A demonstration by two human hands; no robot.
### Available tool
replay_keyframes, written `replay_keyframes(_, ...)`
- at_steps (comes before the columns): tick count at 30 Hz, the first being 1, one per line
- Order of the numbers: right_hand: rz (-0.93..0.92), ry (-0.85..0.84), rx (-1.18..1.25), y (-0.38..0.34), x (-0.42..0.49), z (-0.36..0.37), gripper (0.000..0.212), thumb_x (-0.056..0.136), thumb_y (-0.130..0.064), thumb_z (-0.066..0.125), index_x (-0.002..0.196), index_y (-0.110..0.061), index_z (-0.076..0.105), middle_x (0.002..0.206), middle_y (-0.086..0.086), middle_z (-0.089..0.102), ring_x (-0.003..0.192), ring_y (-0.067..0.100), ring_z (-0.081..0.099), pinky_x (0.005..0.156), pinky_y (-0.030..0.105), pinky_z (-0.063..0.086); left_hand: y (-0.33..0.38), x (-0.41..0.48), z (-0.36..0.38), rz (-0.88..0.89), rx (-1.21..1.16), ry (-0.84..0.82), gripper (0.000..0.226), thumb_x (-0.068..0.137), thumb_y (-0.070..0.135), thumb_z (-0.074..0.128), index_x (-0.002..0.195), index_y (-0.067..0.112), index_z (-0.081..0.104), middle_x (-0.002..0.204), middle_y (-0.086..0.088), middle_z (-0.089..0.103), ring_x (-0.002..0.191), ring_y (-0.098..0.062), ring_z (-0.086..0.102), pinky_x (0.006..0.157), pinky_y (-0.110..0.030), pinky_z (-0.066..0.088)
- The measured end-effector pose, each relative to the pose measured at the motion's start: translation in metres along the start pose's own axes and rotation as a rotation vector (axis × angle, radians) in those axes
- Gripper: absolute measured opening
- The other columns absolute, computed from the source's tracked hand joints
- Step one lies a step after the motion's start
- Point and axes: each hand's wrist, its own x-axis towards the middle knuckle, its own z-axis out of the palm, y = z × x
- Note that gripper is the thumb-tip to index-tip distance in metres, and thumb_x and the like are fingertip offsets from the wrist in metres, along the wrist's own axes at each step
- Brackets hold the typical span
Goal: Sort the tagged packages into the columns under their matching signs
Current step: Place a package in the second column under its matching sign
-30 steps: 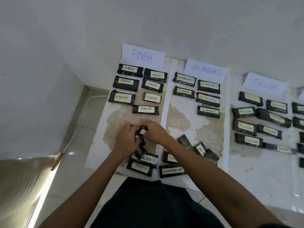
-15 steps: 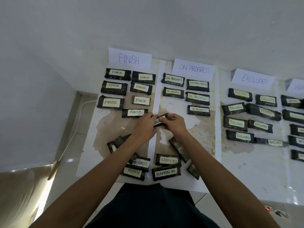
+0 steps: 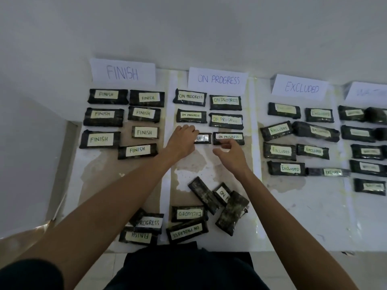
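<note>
Package (image 3: 202, 138) tagged ON PROGRESS | up from the near-edge pile (image 3: 206, 195), now lying third row under the ON PROGRESS sign (image 3: 217, 79) | left hand (image 3: 182, 141) grip still curled on its left end, right hand (image 3: 230, 155) let go, fingers apart | one more sorted, pile's next

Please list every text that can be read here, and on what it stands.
"FINISH": left sign, left-column tags, leftmost loose package.
"ON PROGRESS": middle sign, middle-column tags, tilted loose package.
"EXCLUDED": third sign, third-column tags, upside-down loose package.
"PROGRESS", "ON": partly covered loose tags.
Rightmost sign, fourth-column tags: too blurred.
</note>
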Motion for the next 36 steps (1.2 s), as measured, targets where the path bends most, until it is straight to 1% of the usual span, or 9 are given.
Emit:
replay_keyframes(7,-0.085,-0.056,-0.109,0.018,-0.003,-0.006,0.032,0.084,-0.020,0.065,0.114,-0.015,0.057,0.114,0.000,0.054,0.105,0.017,0.055,0.084,0.028,0.042,0.006,0.004,0.012,-0.058,-0.038,0.024,0.043,0.083,0.005,0.051,0.126,0.007,0.049,0.124,-0.013,0.051,0.114,-0.031,0.044,0.095,-0.041,0.037)
replay_keyframes(13,-0.162,-0.201,-0.220,0.017,-0.028,-0.002,0.026,0.084,-0.018,0.066,0.108,-0.014,0.059,0.101,0.001,0.061,0.084,0.016,0.059,0.064,0.019,0.044,0.022,-0.039,0.006,-0.113,-0.204,0.098,0.052,0.083,0.013,0.056,0.133,0.011,0.045,0.135,-0.010,0.045,0.124,-0.030,0.040,0.101,-0.042,0.034)
replay_keyframes(18,-0.268,-0.339,-0.593,0.040,-0.060,0.024,0.045,0.080,-0.032,0.069,0.116,-0.009,0.054,0.108,0.010,0.057,0.093,0.023,0.055,0.077,0.030,0.045,0.043,-0.109,0.030,-0.171,-0.352,0.074,0.050,0.081,0.016,0.058,0.130,0.014,0.050,0.131,-0.008,0.049,0.121,-0.027,0.043,0.098,-0.041,0.038)
replay_keyframes(21,-0.362,-0.309,-0.888,0.055,-0.071,0.040,0.056,0.080,-0.036,0.067,0.123,-0.008,0.044,0.116,0.016,0.050,0.103,0.034,0.052,0.083,0.040,0.046,0.049,-0.142,0.047,-0.234,-0.429,0.075,0.049,0.081,0.016,0.055,0.129,0.013,0.051,0.127,-0.009,0.051,0.113,-0.029,0.048,0.096,-0.041,0.043)
replay_keyframes(25,-0.416,-0.218,-0.989,0.053,-0.077,0.049,0.050,0.085,-0.033,0.061,0.123,-0.008,0.041,0.118,0.017,0.052,0.104,0.035,0.053,0.079,0.040,0.046,0.055,-0.165,0.051,-0.276,-0.522,0.098,0.047,0.083,0.013,0.053,0.130,0.013,0.051,0.125,-0.007,0.051,0.110,-0.026,0.048,0.095,-0.036,0.042)
replay_keyframes(28,-0.337,-0.182,-0.817,0.045,-0.074,0.045,0.035,0.089,-0.028,0.057,0.117,-0.009,0.047,0.107,0.015,0.062,0.094,0.033,0.061,0.073,0.040,0.051,0.060,-0.171,0.045,-0.313,-0.644,0.063,0.049,0.085,0.014,0.053,0.134,0.014,0.047,0.130,-0.006,0.048,0.116,-0.023,0.047,0.099,-0.035,0.041)
replay_keyframes(30,-0.161,-0.203,-0.490,0.039,-0.069,0.034,0.032,0.084,-0.018,0.064,0.113,-0.010,0.053,0.101,0.014,0.067,0.088,0.029,0.065,0.073,0.037,0.055,0.063,-0.172,0.038,-0.344,-0.751,0.031,0.051,0.086,0.015,0.053,0.136,0.015,0.044,0.132,-0.005,0.046,0.119,-0.022,0.047,0.100,-0.034,0.042)
replay_keyframes(33,0.072,-0.257,0.025,0.032,-0.071,0.018,0.023,0.082,-0.002,0.064,0.103,-0.007,0.057,0.097,0.019,0.070,0.082,0.029,0.069,0.078,0.044,0.058,0.068,-0.174,0.029,-0.388,-0.888,0.012,0.051,0.087,0.016,0.054,0.137,0.017,0.043,0.129,-0.004,0.050,0.110,-0.017,0.053,0.089,-0.028,0.046)
replay_keyframes(36,0.156,-0.261,0.249,0.026,-0.078,0.012,0.021,0.084,0.005,0.060,0.103,-0.001,0.055,0.096,0.020,0.068,0.078,0.026,0.069,0.070,0.037,0.060,0.071,-0.173,0.023,-0.397,-0.981,0.010,0.050,0.089,0.019,0.055,0.136,0.018,0.042,0.122,-0.003,0.055,0.098,-0.013,0.056,0.078,-0.024,0.048)
